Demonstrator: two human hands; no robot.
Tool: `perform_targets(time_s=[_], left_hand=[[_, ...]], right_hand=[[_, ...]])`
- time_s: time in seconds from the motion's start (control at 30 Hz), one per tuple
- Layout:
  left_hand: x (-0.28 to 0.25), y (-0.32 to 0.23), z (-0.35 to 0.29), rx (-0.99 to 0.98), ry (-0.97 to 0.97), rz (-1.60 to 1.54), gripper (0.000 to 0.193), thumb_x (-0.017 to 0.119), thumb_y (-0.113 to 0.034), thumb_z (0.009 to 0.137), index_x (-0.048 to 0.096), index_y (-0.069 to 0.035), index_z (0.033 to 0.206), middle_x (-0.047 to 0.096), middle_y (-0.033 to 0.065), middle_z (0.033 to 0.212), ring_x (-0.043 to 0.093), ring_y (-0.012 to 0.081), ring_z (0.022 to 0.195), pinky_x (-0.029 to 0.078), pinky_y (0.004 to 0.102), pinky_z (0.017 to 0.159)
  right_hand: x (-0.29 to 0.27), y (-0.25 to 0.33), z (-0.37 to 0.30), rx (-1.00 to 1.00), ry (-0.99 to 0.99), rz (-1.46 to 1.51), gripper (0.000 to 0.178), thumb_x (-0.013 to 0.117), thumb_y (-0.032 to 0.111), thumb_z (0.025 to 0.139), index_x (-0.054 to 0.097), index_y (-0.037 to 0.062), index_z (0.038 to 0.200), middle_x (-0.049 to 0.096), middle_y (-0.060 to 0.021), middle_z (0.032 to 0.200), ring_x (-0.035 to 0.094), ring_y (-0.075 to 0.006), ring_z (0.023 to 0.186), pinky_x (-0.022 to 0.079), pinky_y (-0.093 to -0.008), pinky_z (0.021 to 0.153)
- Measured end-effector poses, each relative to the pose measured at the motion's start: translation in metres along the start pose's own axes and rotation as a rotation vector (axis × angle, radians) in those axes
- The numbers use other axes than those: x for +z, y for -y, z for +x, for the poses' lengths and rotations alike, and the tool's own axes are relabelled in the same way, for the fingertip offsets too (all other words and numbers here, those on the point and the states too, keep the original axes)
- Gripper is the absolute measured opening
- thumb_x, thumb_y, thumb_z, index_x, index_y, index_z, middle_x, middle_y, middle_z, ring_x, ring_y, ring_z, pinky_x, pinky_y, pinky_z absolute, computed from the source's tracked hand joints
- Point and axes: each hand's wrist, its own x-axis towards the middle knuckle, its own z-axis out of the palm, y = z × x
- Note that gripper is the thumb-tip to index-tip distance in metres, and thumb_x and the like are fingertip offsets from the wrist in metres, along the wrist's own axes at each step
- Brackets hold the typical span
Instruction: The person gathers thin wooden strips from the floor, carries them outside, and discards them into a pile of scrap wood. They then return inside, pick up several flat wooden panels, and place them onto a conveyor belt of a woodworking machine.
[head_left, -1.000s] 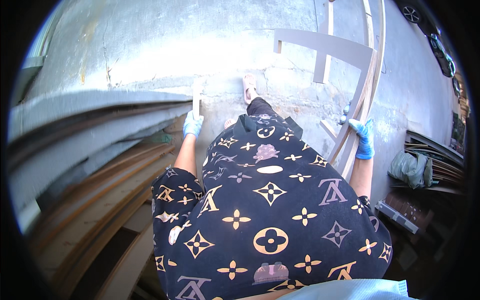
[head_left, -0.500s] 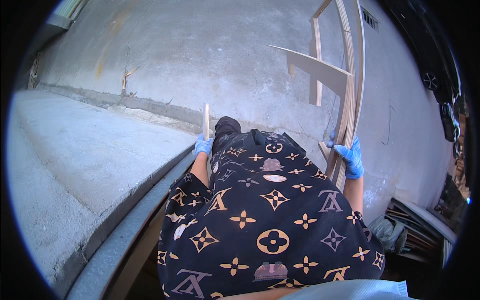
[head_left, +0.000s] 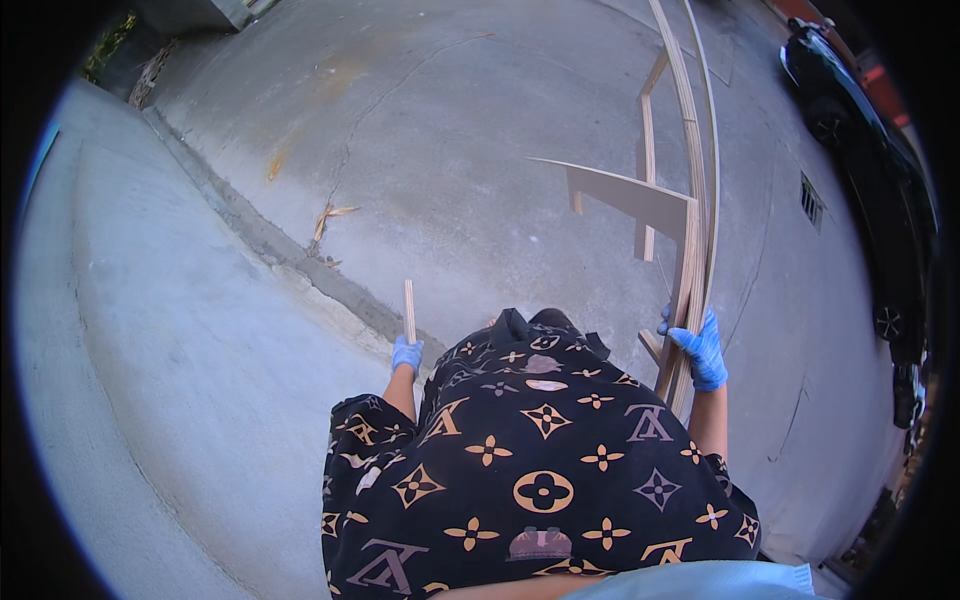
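One wooden strip (head_left: pixel 410 315) is gripped in our left hand (head_left: pixel 407 355), centre-left; our right hand (head_left: pixel 703 354) grips long boards (head_left: pixel 692 150), centre-right.

Stick (head_left: pixel 409 312) in left grip (head_left: pixel 406 355), frame (head_left: pixel 690 245) in right grip (head_left: pixel 703 352), car (head_left: pixel 880 215) at far right

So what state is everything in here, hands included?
Left hand: blue-gloved, closed around the short strip
Short wooden strip: held, one end sticking out
Right hand: blue-gloved, gripping the wooden pieces
Wooden pieces: held together, long ends pointing away
Concrete ground: cracked, stained in places
Drain grate: set into the ground
Black car: parked or moving, can't tell
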Motion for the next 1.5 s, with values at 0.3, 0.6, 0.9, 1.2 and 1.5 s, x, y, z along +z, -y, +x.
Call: perform_targets(time_s=[0.3,0.6,0.9,1.2,1.5], left_hand=[[-0.048,-0.198,0.222,0.226,-0.327,-0.086,0.040,0.067,-0.024,0.074,0.051,-0.003,0.104,0.060,0.0188,0.084,0.057,0.0331,0.073,0.046,0.0408,0.067],[-0.047,-0.246,0.306,-0.245,-0.327,-0.620,0.031,0.065,-0.013,0.077,0.051,-0.005,0.103,0.053,0.0055,0.069,0.050,0.0147,0.057,0.041,0.0318,0.050],[-0.077,-0.225,0.441,-0.652,-0.310,-0.884,0.016,0.064,-0.011,0.076,0.050,-0.006,0.084,0.046,0.0029,0.057,0.049,0.0143,0.051,0.039,0.0330,0.044],[-0.344,-0.432,0.765,-0.145,-0.441,-0.494,0.035,0.065,-0.019,0.077,0.052,-0.004,0.106,0.058,0.0138,0.078,0.056,0.0258,0.069,0.046,0.0382,0.063],[-0.465,-0.622,1.012,-0.016,-0.542,-0.331,0.041,0.068,-0.027,0.074,0.054,-0.002,0.102,0.061,0.0215,0.089,0.059,0.0365,0.079,0.047,0.0420,0.070]], right_hand=[[0.078,0.060,0.310,0.004,0.236,0.020,0.056,0.076,0.026,0.061,0.054,0.0012,0.106,0.059,-0.0063,0.088,0.061,-0.0154,0.077,0.050,-0.0281,0.071],[0.235,0.172,0.624,0.035,0.505,-0.109,0.048,0.075,0.022,0.062,0.054,0.0019,0.101,0.059,-0.0061,0.087,0.061,-0.0148,0.077,0.050,-0.0280,0.072],[0.433,0.232,0.831,0.004,0.623,-0.126,0.043,0.069,0.017,0.064,0.054,0.0017,0.102,0.058,-0.0053,0.085,0.060,-0.0143,0.075,0.049,-0.0280,0.070],[0.606,0.280,0.987,-0.005,0.635,-0.136,0.045,0.069,0.015,0.065,0.053,0.0006,0.104,0.060,-0.0059,0.087,0.061,-0.0149,0.075,0.050,-0.0284,0.069],[0.803,0.318,1.207,-0.010,0.765,-0.167,0.041,0.069,0.018,0.065,0.054,0.0019,0.101,0.059,-0.0056,0.085,0.060,-0.0152,0.075,0.049,-0.0281,0.070]])
